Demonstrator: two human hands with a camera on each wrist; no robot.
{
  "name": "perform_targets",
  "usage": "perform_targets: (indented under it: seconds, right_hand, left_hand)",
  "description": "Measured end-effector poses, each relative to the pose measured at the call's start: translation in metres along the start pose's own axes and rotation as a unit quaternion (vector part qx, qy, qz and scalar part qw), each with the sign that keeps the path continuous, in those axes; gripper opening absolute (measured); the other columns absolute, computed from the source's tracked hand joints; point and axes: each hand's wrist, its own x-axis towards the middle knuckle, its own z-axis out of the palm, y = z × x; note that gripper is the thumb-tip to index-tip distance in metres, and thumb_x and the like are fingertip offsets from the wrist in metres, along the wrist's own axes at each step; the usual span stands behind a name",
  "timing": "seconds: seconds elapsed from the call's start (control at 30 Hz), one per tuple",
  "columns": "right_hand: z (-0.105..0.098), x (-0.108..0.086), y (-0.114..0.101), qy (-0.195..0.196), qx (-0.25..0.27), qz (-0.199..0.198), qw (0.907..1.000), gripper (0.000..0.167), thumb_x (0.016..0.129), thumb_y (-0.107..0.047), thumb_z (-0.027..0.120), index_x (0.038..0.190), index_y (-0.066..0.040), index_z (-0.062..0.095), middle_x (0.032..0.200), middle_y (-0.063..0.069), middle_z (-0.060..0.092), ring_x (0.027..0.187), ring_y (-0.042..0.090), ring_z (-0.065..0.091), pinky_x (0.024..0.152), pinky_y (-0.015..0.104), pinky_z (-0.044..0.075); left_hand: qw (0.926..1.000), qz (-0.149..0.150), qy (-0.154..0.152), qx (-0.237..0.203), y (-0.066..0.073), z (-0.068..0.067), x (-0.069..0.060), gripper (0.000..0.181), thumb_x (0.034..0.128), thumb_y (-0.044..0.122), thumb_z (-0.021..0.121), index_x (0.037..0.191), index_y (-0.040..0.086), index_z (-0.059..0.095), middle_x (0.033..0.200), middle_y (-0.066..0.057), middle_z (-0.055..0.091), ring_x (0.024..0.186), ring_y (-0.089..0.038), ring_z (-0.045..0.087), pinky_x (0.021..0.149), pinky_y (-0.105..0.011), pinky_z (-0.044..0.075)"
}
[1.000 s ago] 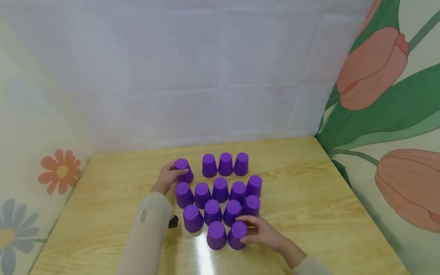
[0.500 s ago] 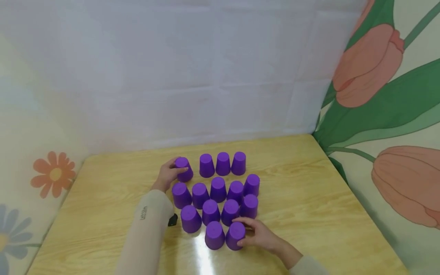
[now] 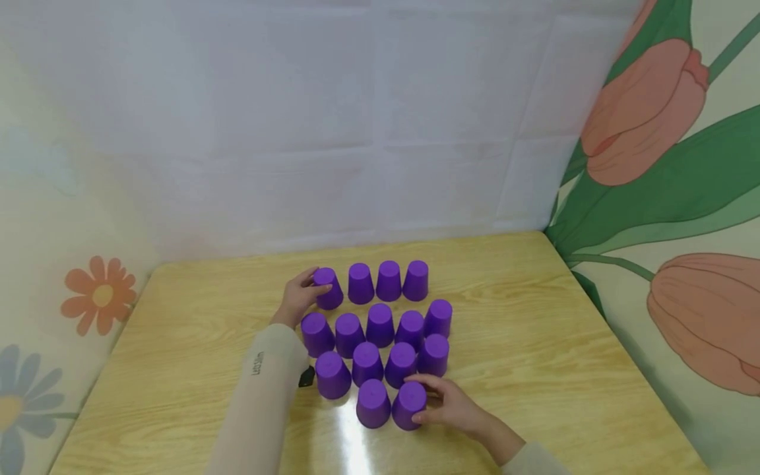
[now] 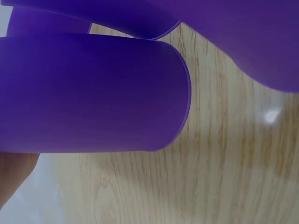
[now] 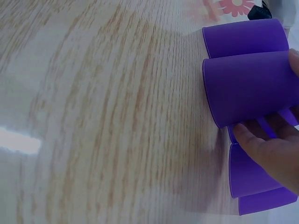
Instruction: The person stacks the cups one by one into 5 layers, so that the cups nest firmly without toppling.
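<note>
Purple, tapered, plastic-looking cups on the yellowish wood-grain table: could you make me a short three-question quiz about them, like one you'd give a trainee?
1. In the head view, how many purple, tapered, plastic-looking cups stand in the frontmost row?

2. The left grip holds a cup in which row?
a) the frontmost row
b) a middle row
c) the rearmost row

3. True or false: the cups stand mouth up.

Key:
1. Two; the right grip holds the right-hand front cup.
2. c; it is the leftmost rear cup.
3. False; their closed ends face up from the yellowish wood-grain table.
</note>
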Motion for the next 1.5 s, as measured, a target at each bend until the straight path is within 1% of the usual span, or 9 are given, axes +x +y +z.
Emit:
perform_targets:
  seconds: [0.23,0.53,0.77,0.83,1.03,1.27,1.3,1.37,1.5]
  right_hand:
    - [0.000,0.000,0.004,-0.004,0.013,-0.009,0.9999,0.055,0.072,0.001,0.065,0.119,0.013,0.039,0.116,0.026,0.044,0.102,0.020,0.049,0.088,0.041,0.038]
    - [0.001,-0.003,-0.001,0.001,0.019,-0.001,0.9998,0.056,0.072,0.001,0.065,0.120,0.013,0.038,0.117,0.027,0.043,0.102,0.020,0.049,0.088,0.040,0.039]
    - [-0.002,-0.006,-0.008,0.005,0.000,-0.006,1.0000,0.057,0.071,-0.001,0.066,0.120,0.012,0.040,0.116,0.025,0.045,0.102,0.020,0.049,0.087,0.037,0.040]
    - [-0.003,-0.006,-0.010,0.003,-0.003,-0.008,1.0000,0.057,0.071,-0.002,0.066,0.120,0.011,0.040,0.116,0.024,0.046,0.102,0.019,0.049,0.087,0.037,0.040]
    - [-0.005,-0.006,-0.018,-0.007,-0.016,-0.021,0.9996,0.056,0.072,-0.003,0.067,0.120,0.010,0.041,0.115,0.021,0.047,0.102,0.018,0.049,0.087,0.037,0.040]
    - [-0.010,-0.006,-0.027,-0.012,-0.058,-0.053,0.9969,0.055,0.072,-0.006,0.068,0.119,0.009,0.043,0.115,0.019,0.049,0.103,0.018,0.048,0.089,0.032,0.038]
    - [-0.011,-0.006,-0.028,-0.014,-0.061,-0.059,0.9963,0.055,0.072,-0.005,0.067,0.119,0.009,0.043,0.115,0.020,0.049,0.103,0.017,0.048,0.089,0.032,0.038]
    - [-0.013,-0.005,-0.032,-0.016,-0.064,-0.071,0.9953,0.054,0.072,-0.004,0.067,0.118,0.010,0.042,0.115,0.022,0.048,0.104,0.017,0.047,0.090,0.033,0.038]
    - [-0.016,-0.003,-0.039,-0.020,-0.067,-0.076,0.9947,0.053,0.072,-0.003,0.067,0.118,0.010,0.043,0.114,0.023,0.048,0.103,0.017,0.047,0.089,0.036,0.039]
  left_hand:
    - [0.9998,-0.010,-0.007,-0.015,0.003,0.000,-0.002,0.066,0.0793,0.005,0.060,0.135,0.004,0.025,0.134,-0.021,0.027,0.121,-0.030,0.027,0.095,-0.037,0.033]
    - [0.9994,-0.011,-0.008,-0.031,0.002,-0.001,-0.005,0.067,0.0801,0.007,0.060,0.136,0.004,0.023,0.134,-0.022,0.028,0.117,-0.032,0.034,0.094,-0.037,0.034]
    - [0.9966,-0.018,-0.016,-0.078,0.004,-0.003,-0.003,0.068,0.0812,0.007,0.059,0.136,0.003,0.019,0.134,-0.022,0.026,0.116,-0.032,0.035,0.095,-0.035,0.033]
    - [0.9960,-0.014,-0.021,-0.086,0.005,-0.004,-0.003,0.069,0.0814,0.007,0.059,0.136,0.002,0.018,0.135,-0.022,0.025,0.116,-0.032,0.035,0.095,-0.035,0.032]
    - [0.9962,0.001,-0.033,-0.080,0.011,-0.009,-0.010,0.067,0.0825,0.008,0.058,0.136,0.002,0.018,0.136,-0.022,0.023,0.118,-0.032,0.032,0.096,-0.037,0.030]
    - [0.9964,0.030,-0.035,-0.072,0.016,-0.016,-0.015,0.067,0.0817,0.013,0.060,0.135,0.001,0.022,0.135,-0.021,0.026,0.119,-0.031,0.031,0.096,-0.036,0.030]
    - [0.9960,0.036,-0.034,-0.074,0.015,-0.017,-0.015,0.068,0.0809,0.014,0.061,0.135,0.001,0.022,0.135,-0.022,0.025,0.119,-0.031,0.031,0.096,-0.037,0.030]
    - [0.9924,0.061,-0.039,-0.099,0.002,-0.025,-0.007,0.066,0.0787,0.014,0.064,0.134,0.004,0.028,0.133,-0.020,0.030,0.116,-0.028,0.037,0.094,-0.035,0.034]
    - [0.9919,0.082,-0.046,-0.085,-0.001,-0.031,-0.012,0.068,0.0778,0.018,0.065,0.133,0.004,0.029,0.133,-0.022,0.029,0.114,-0.028,0.039,0.094,-0.035,0.033]
